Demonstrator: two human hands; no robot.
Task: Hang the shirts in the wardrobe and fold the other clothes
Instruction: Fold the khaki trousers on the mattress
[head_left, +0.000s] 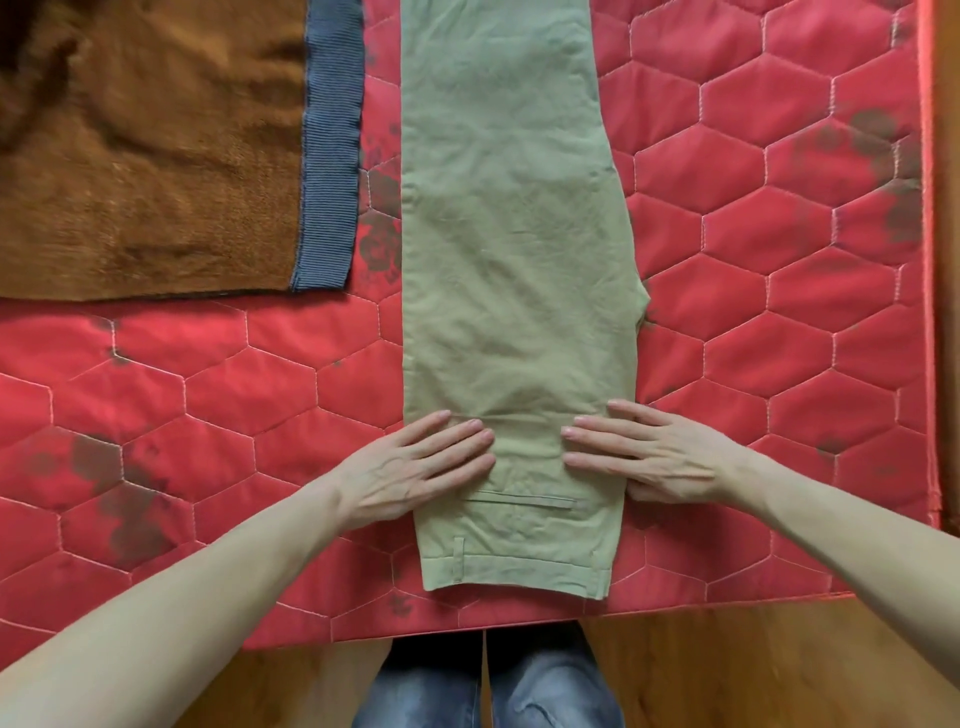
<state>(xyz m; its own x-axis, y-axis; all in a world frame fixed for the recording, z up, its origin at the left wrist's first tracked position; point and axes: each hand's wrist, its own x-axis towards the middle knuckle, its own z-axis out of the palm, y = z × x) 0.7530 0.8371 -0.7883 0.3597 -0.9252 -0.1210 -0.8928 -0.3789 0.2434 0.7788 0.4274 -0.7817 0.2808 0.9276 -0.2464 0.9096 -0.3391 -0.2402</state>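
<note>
Nearest the camera I saw blue-jeaned legs (488, 691) standing on the wooden floor (753, 675) at the near edge of the red quilted mattress (208, 389). Both forearms reached forward over it. Left hand (415, 467) lay flat, fingers straight, pressing the left side of the khaki trousers (514, 234) just above the welt pocket (519, 502). Right hand (649, 457) lay flat likewise, fingers extended, on the right side, its thumb at the fabric's edge. I noted neither hand gripped anything. Trousers were folded lengthwise, leg over leg, waistband (514, 574) nearest me, legs running away out of frame. Brown sweater (145, 156) with a grey ribbed hem (330, 145) lay at far left, apart from the trousers.
</note>
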